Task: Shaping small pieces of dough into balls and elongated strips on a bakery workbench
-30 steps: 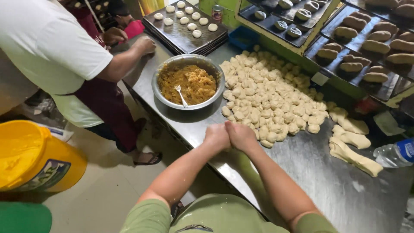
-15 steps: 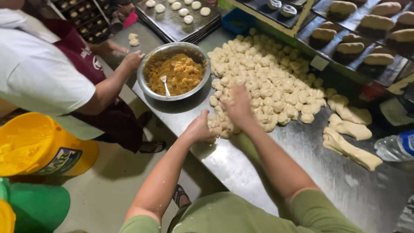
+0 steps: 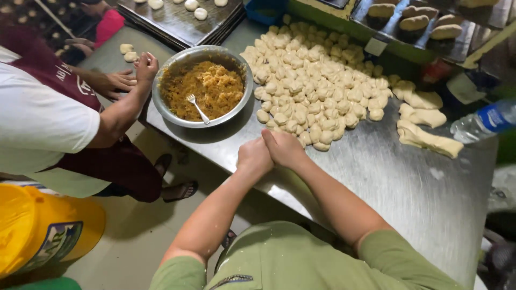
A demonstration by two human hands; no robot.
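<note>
My left hand [image 3: 253,157] and my right hand [image 3: 285,147] are pressed together at the near edge of the steel table [image 3: 408,188]. Their closed fingers almost fully cover a small dough piece. Just beyond them lies a big pile of small dough pieces [image 3: 317,80]. To the left of the pile stands a metal bowl [image 3: 161,107] of orange-brown filling [image 3: 212,83] with a white fork [image 3: 198,107] in it.
A co-worker in a white shirt stands at the left, one hand [image 3: 145,67] by the bowl's rim. Dough strips [image 3: 427,137] and a plastic bottle [image 3: 484,121] lie at the right. A dark tray [image 3: 177,21], shaped loaves [image 3: 414,21] and a yellow bucket [image 3: 37,231] surround the table.
My right hand has come back from the dough pile and joined my left hand at the table's edge. The co-worker's hand has stayed by the bowl.
</note>
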